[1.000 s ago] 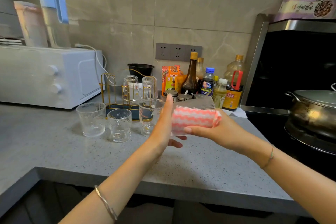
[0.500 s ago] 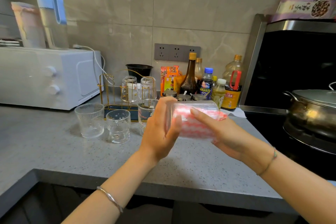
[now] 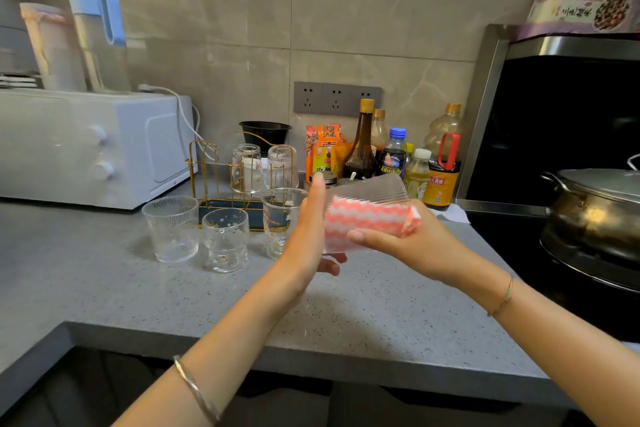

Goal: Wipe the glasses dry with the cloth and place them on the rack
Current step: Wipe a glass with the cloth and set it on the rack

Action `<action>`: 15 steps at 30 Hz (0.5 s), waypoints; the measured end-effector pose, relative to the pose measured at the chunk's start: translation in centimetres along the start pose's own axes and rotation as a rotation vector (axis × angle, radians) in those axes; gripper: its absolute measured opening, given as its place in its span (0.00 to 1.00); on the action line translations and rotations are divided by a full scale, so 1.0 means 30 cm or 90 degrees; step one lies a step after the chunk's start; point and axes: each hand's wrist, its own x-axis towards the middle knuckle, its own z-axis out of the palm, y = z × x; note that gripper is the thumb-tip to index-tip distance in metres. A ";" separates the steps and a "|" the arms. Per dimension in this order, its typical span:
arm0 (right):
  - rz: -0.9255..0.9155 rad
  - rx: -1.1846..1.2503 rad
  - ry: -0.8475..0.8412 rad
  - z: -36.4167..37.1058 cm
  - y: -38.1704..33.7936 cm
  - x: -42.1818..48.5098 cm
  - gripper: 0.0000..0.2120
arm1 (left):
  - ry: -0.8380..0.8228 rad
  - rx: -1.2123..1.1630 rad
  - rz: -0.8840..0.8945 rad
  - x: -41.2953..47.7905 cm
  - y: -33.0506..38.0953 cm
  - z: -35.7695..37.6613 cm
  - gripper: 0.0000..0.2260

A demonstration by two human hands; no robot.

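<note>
pink-and-white cloth [image 3: 367, 222] wrapped round a ribbed glass [image 3: 374, 189]
both were gripped by the right hand [image 3: 422, 246]; the glass end was pressed by the flat left hand [image 3: 306, 236].

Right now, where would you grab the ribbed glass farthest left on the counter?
I'd wrap the ribbed glass around its side wall, coming from the left: it stands upright, mouth up, with a spotted glass close on its right and the rack behind.

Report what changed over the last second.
The left hand curled over the end of the glass half a second ago, then flattened against it again. The right hand rolled from on top back underneath, gripping the cloth throughout. The other glasses and the rack stayed put.
</note>
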 end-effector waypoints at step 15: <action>0.159 0.302 -0.019 -0.034 -0.011 0.015 0.10 | 0.015 0.269 0.467 0.021 -0.029 -0.034 0.20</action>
